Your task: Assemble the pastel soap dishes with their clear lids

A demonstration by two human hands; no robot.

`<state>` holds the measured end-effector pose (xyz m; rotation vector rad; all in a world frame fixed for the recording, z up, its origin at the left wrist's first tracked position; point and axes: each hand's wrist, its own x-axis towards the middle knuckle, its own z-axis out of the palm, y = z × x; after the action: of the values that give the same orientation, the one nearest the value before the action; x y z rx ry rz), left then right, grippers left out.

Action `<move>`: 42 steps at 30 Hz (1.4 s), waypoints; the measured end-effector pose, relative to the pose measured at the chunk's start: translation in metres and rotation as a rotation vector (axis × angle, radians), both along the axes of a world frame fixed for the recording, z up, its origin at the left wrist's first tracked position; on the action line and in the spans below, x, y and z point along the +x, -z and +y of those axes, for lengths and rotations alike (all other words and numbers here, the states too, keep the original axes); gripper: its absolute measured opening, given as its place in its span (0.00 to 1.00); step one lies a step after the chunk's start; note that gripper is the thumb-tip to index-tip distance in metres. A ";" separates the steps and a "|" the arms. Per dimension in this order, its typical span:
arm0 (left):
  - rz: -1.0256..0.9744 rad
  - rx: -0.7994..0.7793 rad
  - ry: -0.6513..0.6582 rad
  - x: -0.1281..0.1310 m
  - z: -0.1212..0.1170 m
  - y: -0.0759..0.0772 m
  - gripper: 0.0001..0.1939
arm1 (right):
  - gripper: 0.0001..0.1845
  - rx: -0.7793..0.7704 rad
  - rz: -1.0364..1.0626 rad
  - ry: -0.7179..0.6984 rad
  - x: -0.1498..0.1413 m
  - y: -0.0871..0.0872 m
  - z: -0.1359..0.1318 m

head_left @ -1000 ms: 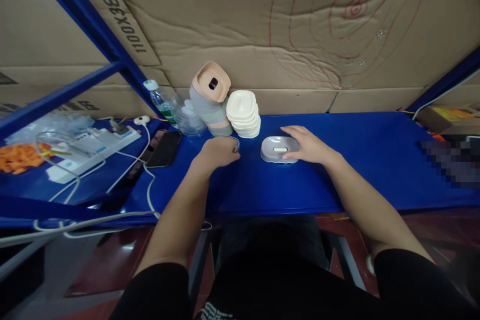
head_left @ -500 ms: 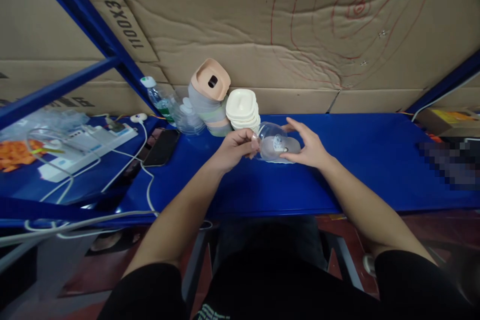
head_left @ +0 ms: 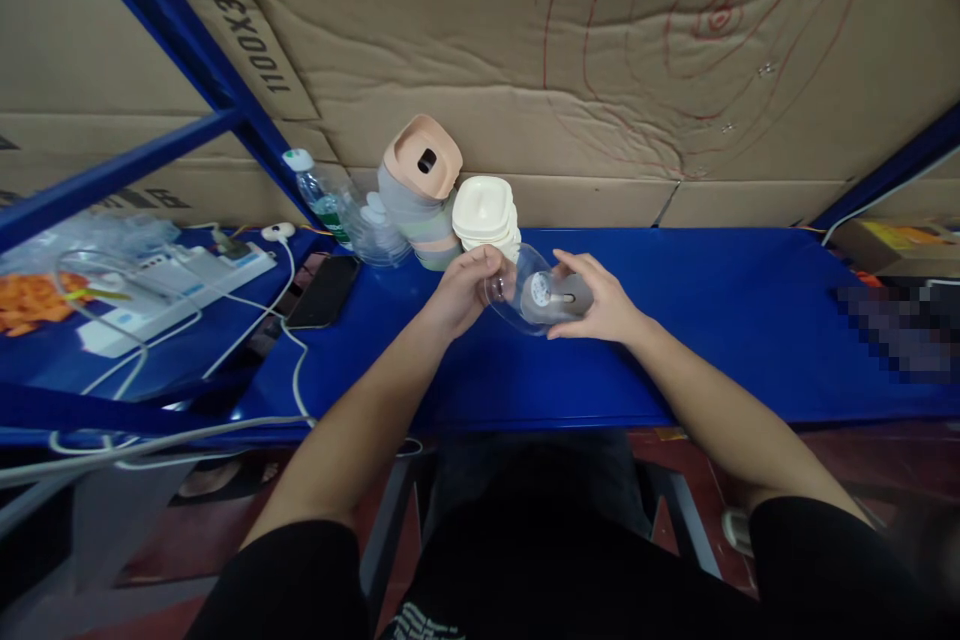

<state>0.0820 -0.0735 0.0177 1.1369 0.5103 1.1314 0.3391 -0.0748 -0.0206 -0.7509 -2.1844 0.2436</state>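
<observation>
My left hand [head_left: 470, 290] pinches the rim of a clear plastic bowl-like piece [head_left: 512, 310] above the blue table. My right hand [head_left: 604, 305] is wrapped round a greyish translucent cup-like piece [head_left: 576, 296], which meets or sits partly inside the clear one; I cannot tell which. A round white sticker with blue print [head_left: 540, 289] shows between the hands. Just beyond my left hand stands a stack of cream square lids [head_left: 484, 208]. Beside it leans a stack of pastel containers [head_left: 420, 225], topped by a peach square lid [head_left: 422, 158] with a dark slot.
Clear round plastic pieces [head_left: 380, 242] and a green-labelled bottle [head_left: 322, 200] stand left of the stacks. A black phone [head_left: 324, 292], white power strip [head_left: 180, 300], cables and orange pieces [head_left: 34, 305] lie farther left. Cardboard [head_left: 600, 150] walls the table's back; blue posts frame the sides.
The clear piece has tilted and shifted left and slightly down with my left hand. My right hand has moved slightly left and down; more of the greyish piece shows.
</observation>
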 end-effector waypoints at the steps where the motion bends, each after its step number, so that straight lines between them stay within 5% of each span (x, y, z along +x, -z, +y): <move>1: -0.007 -0.019 0.007 0.001 0.000 0.001 0.23 | 0.68 -0.004 -0.014 -0.014 -0.003 0.000 -0.002; 13: -0.021 -0.258 0.142 0.007 0.011 0.019 0.17 | 0.60 -0.166 -0.106 0.098 0.018 -0.019 0.007; 20: 0.275 -0.257 0.085 0.015 0.022 0.034 0.13 | 0.61 -0.217 -0.187 0.086 0.033 -0.012 0.019; 26: 0.677 -0.107 -0.143 0.019 0.025 0.042 0.12 | 0.63 -0.299 -0.308 0.133 0.043 -0.007 0.026; 34: 0.828 0.241 -0.048 0.010 0.030 0.062 0.15 | 0.61 -0.341 -0.337 0.101 0.048 0.000 0.031; 42: 1.036 0.405 -0.106 0.010 0.024 0.052 0.18 | 0.60 -0.374 -0.358 0.079 0.053 0.006 0.036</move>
<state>0.0921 -0.0500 -0.0343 2.0646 1.1706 0.6648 0.3920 -0.0386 -0.0262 -1.1606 -2.4699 0.5213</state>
